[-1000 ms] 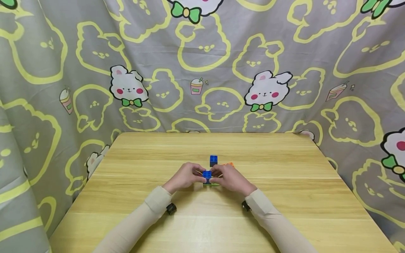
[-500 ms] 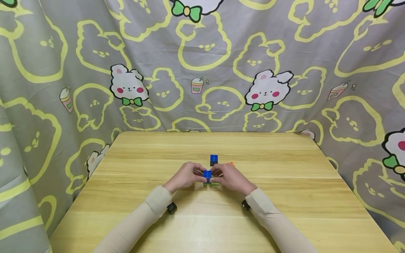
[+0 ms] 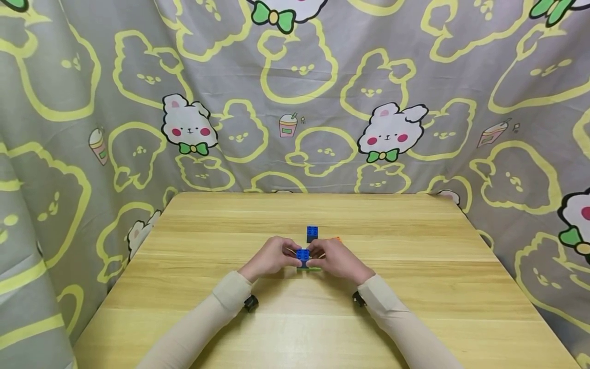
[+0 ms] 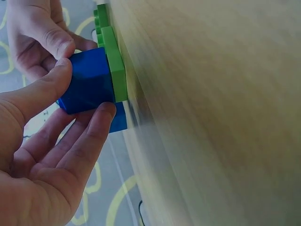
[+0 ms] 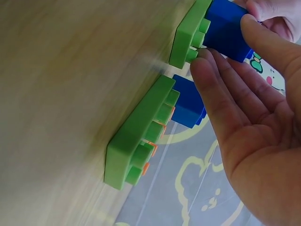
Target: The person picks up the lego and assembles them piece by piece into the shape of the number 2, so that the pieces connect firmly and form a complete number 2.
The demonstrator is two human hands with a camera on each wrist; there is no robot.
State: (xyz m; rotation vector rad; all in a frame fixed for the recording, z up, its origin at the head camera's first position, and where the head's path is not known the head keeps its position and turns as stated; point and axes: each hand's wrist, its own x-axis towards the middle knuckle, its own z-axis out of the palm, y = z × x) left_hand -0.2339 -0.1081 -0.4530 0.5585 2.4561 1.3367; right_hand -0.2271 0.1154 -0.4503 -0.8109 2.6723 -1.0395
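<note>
A blue building block stands at the end of a green studded block, which lies on the table. My left hand grips the blue block from the left, its thumb and fingers on opposite faces, as the left wrist view shows. From the other side my right hand holds the same block, thumb against one face and fingers curled behind. Part of the green block's studs shows below the right fingers in the right wrist view.
Behind the hands, a second blue block stands on the wooden table. An orange block is mostly hidden by the right hand. Another green block lies near it. A patterned curtain hangs around the table.
</note>
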